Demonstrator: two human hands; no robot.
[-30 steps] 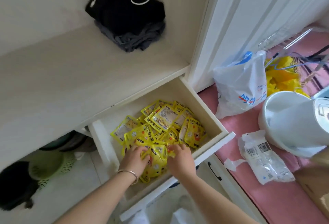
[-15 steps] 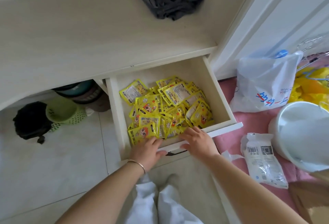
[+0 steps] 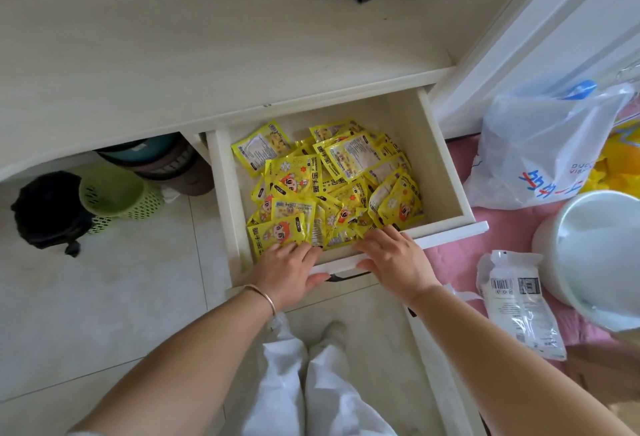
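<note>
Drawer (image 3: 446,165): pulled out, not yet shut. Yellow packets (image 3: 329,189): heaped inside, loading apparently done. Left hand (image 3: 287,267), right hand (image 3: 391,259): both spread flat over drawer's front rim, fingertips touching nearest packets. Closing left to do.

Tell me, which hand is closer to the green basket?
Left. The left hand rests at the drawer front, on the side toward the green basket; the right hand sits farther along that front, away from it.
</note>
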